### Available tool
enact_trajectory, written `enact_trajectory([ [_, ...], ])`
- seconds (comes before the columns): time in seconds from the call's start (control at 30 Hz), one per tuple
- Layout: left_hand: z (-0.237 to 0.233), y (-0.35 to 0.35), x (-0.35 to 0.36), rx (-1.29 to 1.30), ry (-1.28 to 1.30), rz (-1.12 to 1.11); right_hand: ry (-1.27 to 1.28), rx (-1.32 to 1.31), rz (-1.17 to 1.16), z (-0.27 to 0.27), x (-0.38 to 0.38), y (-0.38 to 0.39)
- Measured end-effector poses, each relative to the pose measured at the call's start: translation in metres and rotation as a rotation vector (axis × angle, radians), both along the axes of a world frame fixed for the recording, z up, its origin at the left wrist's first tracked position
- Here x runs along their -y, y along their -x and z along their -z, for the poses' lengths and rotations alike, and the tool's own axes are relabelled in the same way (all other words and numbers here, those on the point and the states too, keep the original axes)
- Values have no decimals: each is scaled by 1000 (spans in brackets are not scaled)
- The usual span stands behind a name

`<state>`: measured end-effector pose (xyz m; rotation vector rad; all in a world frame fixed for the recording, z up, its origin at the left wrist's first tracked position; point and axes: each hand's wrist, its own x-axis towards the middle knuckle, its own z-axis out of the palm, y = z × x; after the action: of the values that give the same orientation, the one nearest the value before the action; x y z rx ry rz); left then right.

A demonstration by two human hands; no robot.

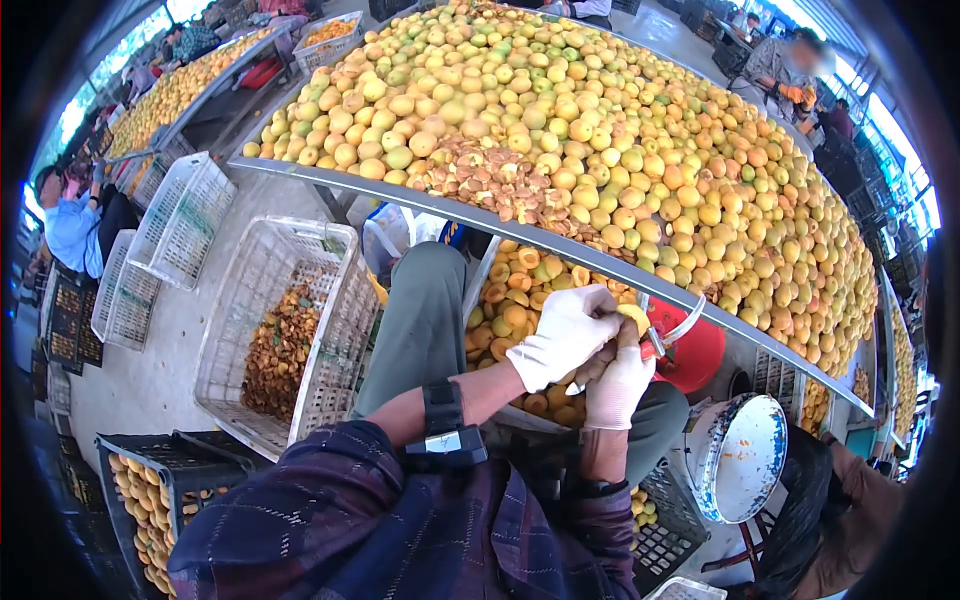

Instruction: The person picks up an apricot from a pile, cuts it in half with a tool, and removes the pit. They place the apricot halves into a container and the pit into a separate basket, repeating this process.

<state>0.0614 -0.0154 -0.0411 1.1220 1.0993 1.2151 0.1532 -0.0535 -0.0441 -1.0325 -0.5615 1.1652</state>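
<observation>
Both of my hands wear white gloves and meet just below the metal edge of the table. My left hand (565, 335) is closed, its fingers pressed round a yellow fruit (633, 318). Right beside it, my right hand (618, 385) is closed on a red-handled tool (652, 345) with a curved metal part (686, 322). A pale pointed tip shows below the fingers. Under my hands stands a crate of halved fruit (500, 318). Whole fruit (600, 130) is heaped on the table, with a pile of brown pits (495, 180) near its edge.
A white crate (225, 350) with brown pieces stands left of my knee. Black crates of fruit (150, 445) are at lower left. A white bucket (740, 458) and a seated person (840, 510) are at right; a red container (695, 355) lies beyond my hands. Other people sit farther off.
</observation>
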Motion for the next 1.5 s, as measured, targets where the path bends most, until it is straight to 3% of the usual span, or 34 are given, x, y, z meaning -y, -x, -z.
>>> enact_trajectory([
  [0.07, -4, 10, -9, -458, -512, 104, 8, -42, -80, 6, -1, -9],
  [0.1, -6, 15, -13, -596, -628, 269, 95, -201, -128, 7, -2, -11],
  [0.13, -15, 17, -6, -668, -684, 374, 177, -362, -179, 7, -4, -12],
  [0.17, -18, 20, -8, -563, -608, 388, 142, -372, -276, 6, -3, -12],
  [0.2, -21, 23, -13, -457, -532, 399, 229, -350, -180, 6, -6, -7],
  [0.33, -57, 69, -61, -364, -296, -210, 170, -116, -60, 10, 0, -12],
  [0.4, -53, 103, -102, -974, -299, -444, 348, 146, -124, 21, 2, -16],
  [0.43, -46, 107, -108, -983, -299, -450, 361, 232, -128, 33, 3, -17],
  [0.5, -40, 112, -126, -1387, -460, -486, 399, 136, -105, 37, 4, -15],
  [0.6, -31, 77, -155, -1371, -655, -270, 409, 31, -116, 41, 7, -13],
  [0.67, -30, 49, -172, -1387, -524, -6, 459, -17, -188, 38, 10, -14],
  [0.73, -13, 32, -197, -1457, -597, 16, 475, 45, -241, 38, 11, -17],
  [0.8, -9, 18, -209, -1600, -411, 233, 466, 57, -248, 26, 10, -17],
  [0.97, -12, 15, -223, -1721, -416, 370, 470, 37, -216, 18, 5, -17],
  [1.07, -24, 26, -202, -1322, -503, 63, 387, 42, -137, 19, 9, -22],
  [1.1, -32, 29, -199, -1158, -333, 99, 338, 38, -91, 23, 12, -26],
  [1.13, -43, 29, -179, -594, -80, 72, 276, 82, -35, 36, 12, -31],
  [1.2, -41, 39, -149, -190, -255, 244, 188, 93, 15, 13, 6, -34],
  [1.27, -47, 25, -110, 185, 168, 354, 127, 63, -43, -21, -3, -32],
  [1.3, -35, 20, -92, 339, 169, 418, 119, 143, 22, -23, -12, -30],
  [1.33, -44, 15, -71, 342, 265, 424, 88, 93, -48, -48, -11, -25],
  [1.4, -39, 6, -42, 469, 296, 486, -56, 290, -82, -34, -22, -28],
  [1.47, -38, 7, -27, 459, 223, 463, -9, 305, -146, -44, -13, -34],
  [1.5, -40, 12, -19, 382, 185, 493, -26, 164, -229, -50, -7, -34],
])
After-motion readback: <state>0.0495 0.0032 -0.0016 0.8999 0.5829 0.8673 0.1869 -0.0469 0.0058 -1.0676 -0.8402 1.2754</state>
